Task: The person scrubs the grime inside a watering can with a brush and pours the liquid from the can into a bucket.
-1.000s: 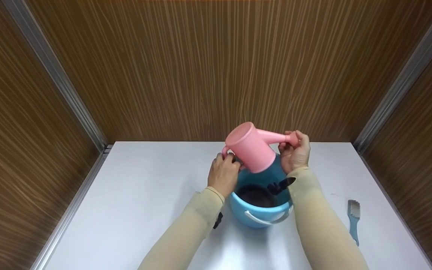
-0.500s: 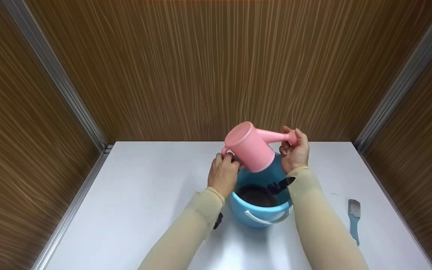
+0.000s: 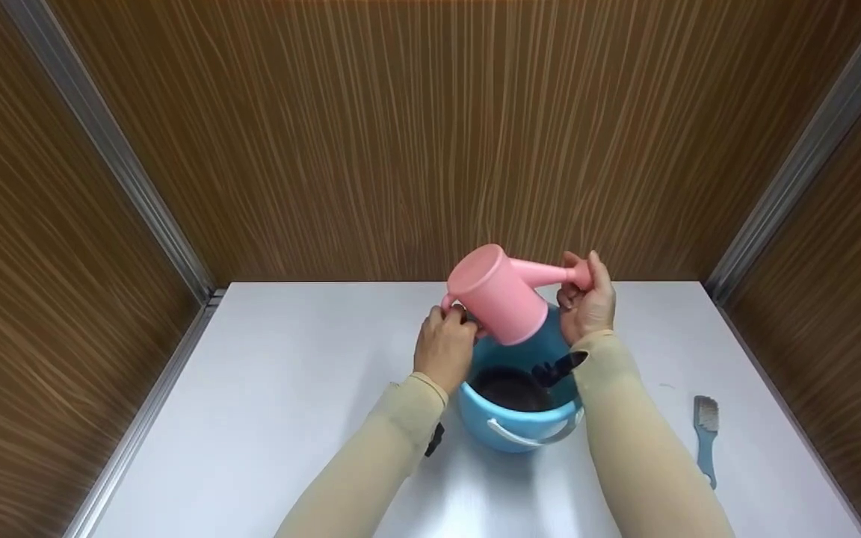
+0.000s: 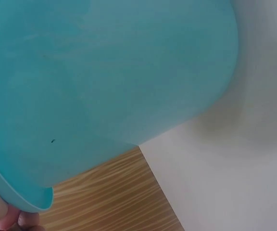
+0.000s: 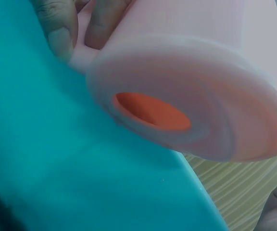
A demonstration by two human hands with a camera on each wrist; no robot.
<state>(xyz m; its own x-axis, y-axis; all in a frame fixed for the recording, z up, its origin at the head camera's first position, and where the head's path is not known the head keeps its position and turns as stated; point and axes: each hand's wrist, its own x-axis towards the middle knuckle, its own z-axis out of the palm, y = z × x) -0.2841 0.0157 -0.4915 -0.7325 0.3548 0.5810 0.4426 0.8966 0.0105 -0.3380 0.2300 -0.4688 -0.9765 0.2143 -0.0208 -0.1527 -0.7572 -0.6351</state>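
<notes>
Tilted above a light blue bucket (image 3: 520, 427) is a pink watering can (image 3: 504, 300). Its handle, on the left, is gripped by my left hand (image 3: 445, 347). On the other side my right hand (image 3: 587, 306) holds the head of the spout, thumb and fingers around it. The right wrist view looks at the can's base (image 5: 215, 96), which has an orange oval in it, with left-hand fingers (image 5: 61, 29) pinching the handle. Something dark (image 3: 509, 388) lies at the bottom of the bucket. In the left wrist view the bucket's outer wall (image 4: 129, 72) fills most of the frame.
A blue brush (image 3: 705, 433) with grey bristles lies on the white table (image 3: 266, 418) at the right. The bucket's white handle (image 3: 528, 441) hangs at its front. Wood-grain panels (image 3: 430, 134) close off the back and both sides.
My right hand's fingers have shifted slightly upward around the spout head. The watering can and left hand stay almost where they were, and the bucket has not moved.
</notes>
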